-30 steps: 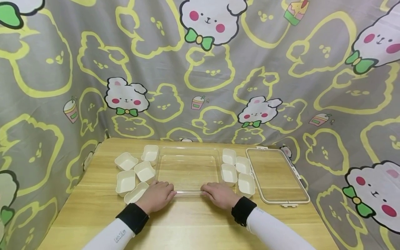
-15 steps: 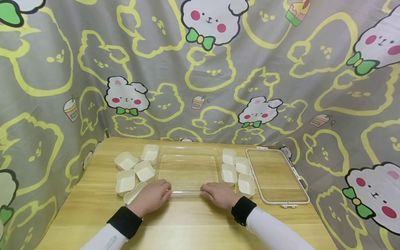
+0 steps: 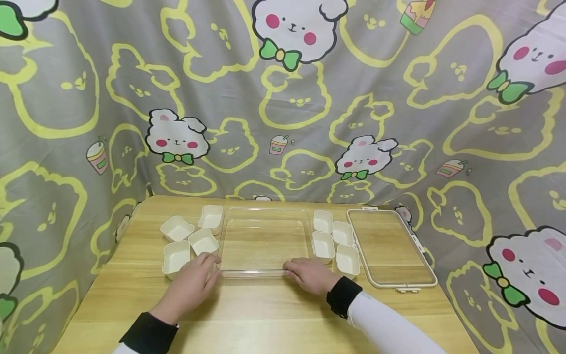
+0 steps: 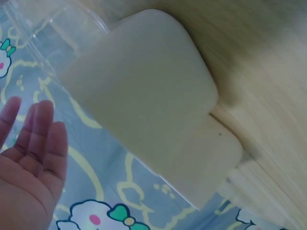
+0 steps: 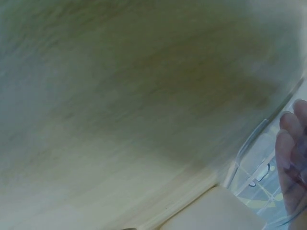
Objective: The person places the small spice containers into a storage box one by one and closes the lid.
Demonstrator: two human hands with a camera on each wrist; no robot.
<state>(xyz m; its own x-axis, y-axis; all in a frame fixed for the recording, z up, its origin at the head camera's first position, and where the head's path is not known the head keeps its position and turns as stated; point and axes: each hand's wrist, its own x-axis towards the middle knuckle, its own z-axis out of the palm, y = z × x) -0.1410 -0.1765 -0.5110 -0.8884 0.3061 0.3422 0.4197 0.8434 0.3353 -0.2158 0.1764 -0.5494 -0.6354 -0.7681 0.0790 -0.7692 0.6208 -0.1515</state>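
Note:
A clear plastic box (image 3: 252, 273) stands in the middle of the wooden table. My right hand (image 3: 311, 276) holds its front edge near the right corner; the right wrist view has the fingers (image 5: 287, 143) seen through clear plastic. By the box's front left corner is my left hand (image 3: 191, 285), its fingers extended and holding nothing. A cream square cup (image 3: 177, 256) sits just beyond it, and another is hidden under that hand. In the left wrist view the left palm (image 4: 29, 177) faces a cream cup (image 4: 144, 86) with a gap between.
Several cream cups (image 3: 203, 241) are grouped left of the box. More cream cups (image 3: 347, 259) stand along its right side. A clear lid with a white rim (image 3: 402, 285) lies farther right. Patterned grey cloth (image 3: 300, 137) hangs behind and beside the table.
My left hand has let go of the box's front edge and moved left, over the nearest left cup. The right hand has stayed at the box edge.

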